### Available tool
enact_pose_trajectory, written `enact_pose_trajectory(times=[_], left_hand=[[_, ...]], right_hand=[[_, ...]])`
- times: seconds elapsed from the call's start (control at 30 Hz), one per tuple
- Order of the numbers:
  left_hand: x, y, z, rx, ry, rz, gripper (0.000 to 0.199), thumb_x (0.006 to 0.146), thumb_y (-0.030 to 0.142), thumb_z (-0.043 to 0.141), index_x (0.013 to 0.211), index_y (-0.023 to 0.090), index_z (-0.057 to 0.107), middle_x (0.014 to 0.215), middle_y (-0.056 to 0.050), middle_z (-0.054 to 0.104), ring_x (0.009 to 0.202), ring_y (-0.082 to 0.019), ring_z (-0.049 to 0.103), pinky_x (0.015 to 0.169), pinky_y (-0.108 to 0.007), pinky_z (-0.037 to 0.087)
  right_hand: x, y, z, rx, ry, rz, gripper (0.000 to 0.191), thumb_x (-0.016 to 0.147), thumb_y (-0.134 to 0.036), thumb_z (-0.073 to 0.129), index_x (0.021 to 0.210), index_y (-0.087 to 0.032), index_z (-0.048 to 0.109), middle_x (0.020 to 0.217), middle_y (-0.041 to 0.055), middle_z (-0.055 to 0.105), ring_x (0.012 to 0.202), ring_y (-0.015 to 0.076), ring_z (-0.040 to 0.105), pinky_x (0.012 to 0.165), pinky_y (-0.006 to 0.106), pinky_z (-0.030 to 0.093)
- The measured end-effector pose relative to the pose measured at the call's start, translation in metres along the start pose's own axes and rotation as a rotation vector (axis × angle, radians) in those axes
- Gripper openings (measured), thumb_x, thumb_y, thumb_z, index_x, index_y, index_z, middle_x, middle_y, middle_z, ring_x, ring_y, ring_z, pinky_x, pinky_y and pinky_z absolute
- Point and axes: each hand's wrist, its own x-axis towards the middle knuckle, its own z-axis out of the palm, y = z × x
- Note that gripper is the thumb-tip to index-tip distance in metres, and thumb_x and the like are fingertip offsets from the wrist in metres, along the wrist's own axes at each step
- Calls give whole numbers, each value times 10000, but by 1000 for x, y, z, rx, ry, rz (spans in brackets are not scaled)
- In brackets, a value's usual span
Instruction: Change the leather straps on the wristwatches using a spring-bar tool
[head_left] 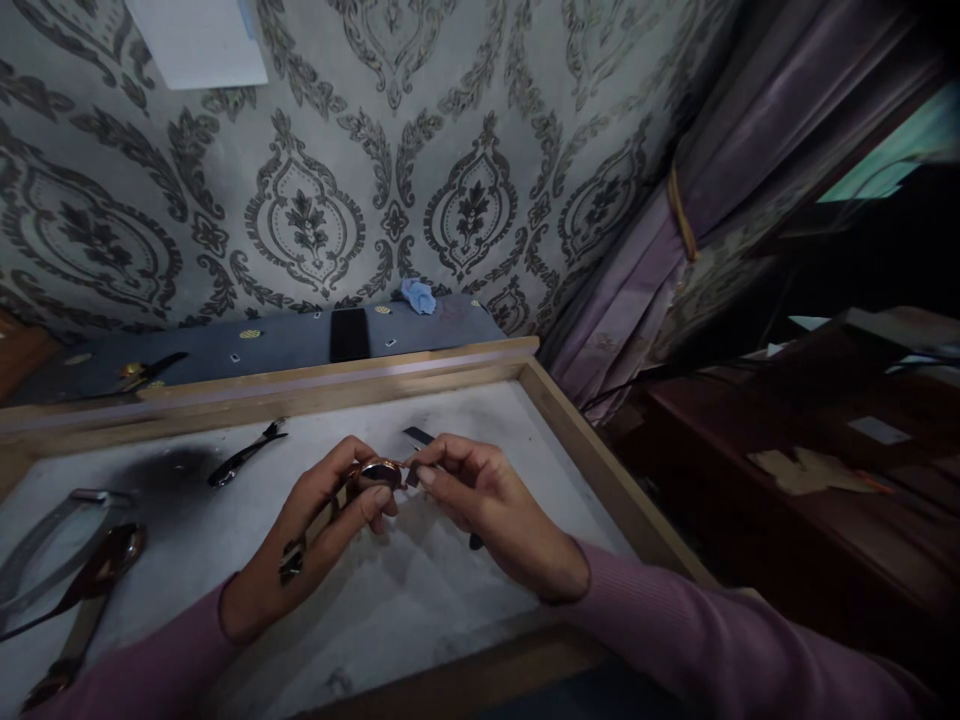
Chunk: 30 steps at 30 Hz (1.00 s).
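My left hand [330, 520] is closed around a wristwatch [381, 473] with a round, copper-coloured case, thumb and fingers gripping its sides. At the watch's right edge, my right hand [480, 495] pinches something small and dark that I cannot make out, perhaps a strap end. Partly covered by that hand, a slim dark tool [418, 436] lies on the white surface of the tray [420, 620]. Left of my hands rest black-and-metal pliers [244, 457]. Further left lie a watch with a brown strap [105, 565] and a grey strap [45, 535].
A wooden rim [577, 450] frames the tray. On the blue ledge behind it are a black phone [350, 333], a crumpled blue cloth [418, 296] and a dark knife-like tool [161, 370]. To the right hang a purple curtain [622, 310] and a dark red desk [810, 480] stands.
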Motion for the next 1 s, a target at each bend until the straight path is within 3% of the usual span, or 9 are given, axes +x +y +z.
enact_pose_trajectory(times=[0.5,1.0], left_hand=[[-1,0,-1,50,23,33,144,930,342,534,907,200,519,772,-7,629,656,-123,566,613,-264,433],[-1,-2,-1,37,19,12,145,924,327,542,900,188,508,776,-14,638,654,-129,576,610,-255,427]], right_hand=[[-1,-3,-1,-98,2,-37,177,827,-366,633,832,-190,648,666,-23,498,541,89,347,476,232,259],[-1,-3,-1,-267,7,-150,126,847,-288,595,830,-180,657,749,17,619,716,154,533,677,296,411]])
